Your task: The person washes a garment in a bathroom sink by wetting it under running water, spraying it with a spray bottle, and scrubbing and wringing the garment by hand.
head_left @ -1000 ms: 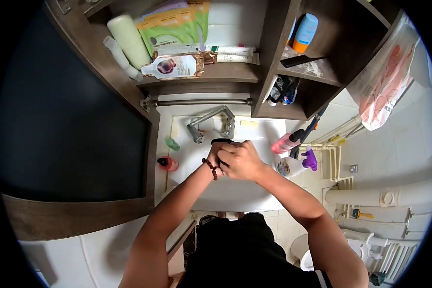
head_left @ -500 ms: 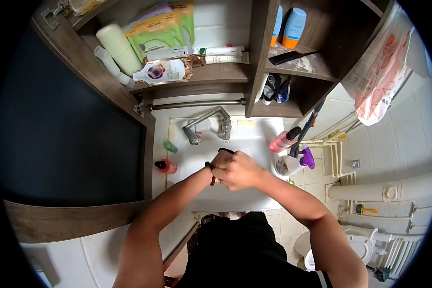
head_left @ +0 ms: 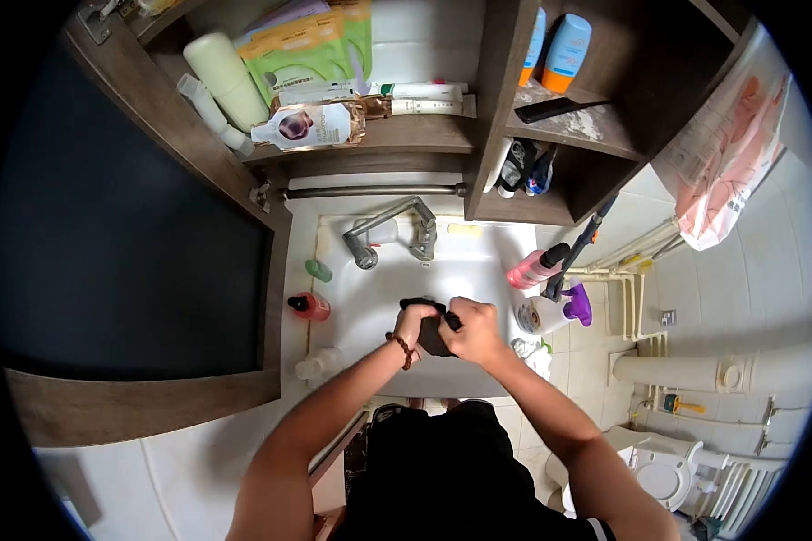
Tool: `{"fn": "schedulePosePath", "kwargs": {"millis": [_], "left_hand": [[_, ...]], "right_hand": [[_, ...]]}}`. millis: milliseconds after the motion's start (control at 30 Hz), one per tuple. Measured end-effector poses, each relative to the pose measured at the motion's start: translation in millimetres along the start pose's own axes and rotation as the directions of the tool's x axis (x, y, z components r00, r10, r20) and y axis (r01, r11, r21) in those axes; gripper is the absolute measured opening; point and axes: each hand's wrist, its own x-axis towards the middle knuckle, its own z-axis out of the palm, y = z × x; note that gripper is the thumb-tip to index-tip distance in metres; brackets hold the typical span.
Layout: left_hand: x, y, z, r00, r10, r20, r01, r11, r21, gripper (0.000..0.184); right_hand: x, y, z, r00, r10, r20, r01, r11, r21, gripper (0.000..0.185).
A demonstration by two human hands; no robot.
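Over the white sink (head_left: 356, 298), both hands grip one dark, limp piece of cloth (head_left: 434, 337); its exact kind is unclear. My left hand (head_left: 413, 322), with a beaded bracelet (head_left: 397, 343) on the wrist, is closed on its left edge. A black part of the cloth stretches above those fingers. Closed on the right side of it is my right hand (head_left: 474, 330), with a dark bit showing at the thumb. The cloth hangs between the hands, below the grey faucet (head_left: 388, 233). Fingertips are partly hidden.
On the right of the sink are a pink bottle (head_left: 534, 268) and a spray bottle with purple trigger (head_left: 550, 312). A red bottle (head_left: 310, 307) and a green one (head_left: 318, 270) stand at the left. An open cabinet door (head_left: 144, 243) and shelves (head_left: 397, 135) surround the sink.
My hands were together, the right over the left. Now they are apart, the right hand further right, and the dark cloth shows stretched between them. The view has shifted slightly.
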Motion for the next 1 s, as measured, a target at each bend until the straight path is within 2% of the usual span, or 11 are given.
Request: {"fn": "schedulePosePath", "kwargs": {"millis": [67, 133, 300, 467, 533, 600, 667, 733, 833, 900, 1000], "left_hand": [[-31, -8, 10, 0.998, -0.061, -0.011, 0.059, 0.987, -0.152, 0.018], [-9, -54, -27, 0.985, 0.169, 0.03, -0.164, 0.98, -0.11, 0.015], [-10, -114, -64, 0.963, 0.222, 0.153, -0.153, 0.918, -0.366, 0.028], [-13, -117, -86, 0.963, 0.262, -0.066, -0.266, 0.877, -0.401, 0.028], [-15, -115, -100, 0.92, 0.38, -0.095, -0.392, 0.9, -0.192, 0.022], [-16, -113, -114, 0.93, 0.339, -0.142, -0.364, 0.903, -0.228, 0.022], [5, -119, -147, 0.716, 0.693, -0.086, -0.599, 0.673, 0.434, 0.025], [0, -104, -149, 0.73, 0.677, -0.096, -0.579, 0.686, 0.44, 0.027], [4, -105, -172, 0.767, 0.633, -0.105, -0.539, 0.724, 0.431, 0.027], [3, -111, -177, 0.772, 0.63, -0.081, -0.56, 0.736, 0.379, 0.027], [0, -108, -183, 0.788, 0.614, -0.049, -0.544, 0.732, 0.41, 0.025]], "right_hand": [[-18, 21, 16, 0.996, 0.06, -0.071, -0.056, 0.997, 0.052, 0.025], [-34, 34, 28, 0.919, 0.381, -0.103, -0.369, 0.922, 0.118, 0.03], [-69, 66, 63, 0.812, 0.583, 0.033, -0.577, 0.791, 0.203, 0.036], [-79, 113, 94, 0.833, 0.514, 0.203, -0.547, 0.821, 0.166, 0.043], [-82, 138, 107, 0.745, 0.533, 0.401, -0.593, 0.804, 0.033, 0.042], [-83, 162, 125, 0.695, 0.538, 0.476, -0.554, 0.824, -0.122, 0.047], [-79, 172, 139, 0.716, 0.514, 0.472, -0.552, 0.831, -0.067, 0.052], [-73, 187, 150, 0.689, 0.511, 0.515, -0.539, 0.835, -0.107, 0.056], [-65, 189, 160, 0.649, 0.448, 0.615, -0.319, 0.894, -0.315, 0.062], [-53, 183, 164, 0.472, 0.559, 0.682, -0.287, 0.828, -0.481, 0.071], [-46, 185, 169, 0.368, 0.578, 0.728, -0.178, 0.813, -0.555, 0.079]]}}
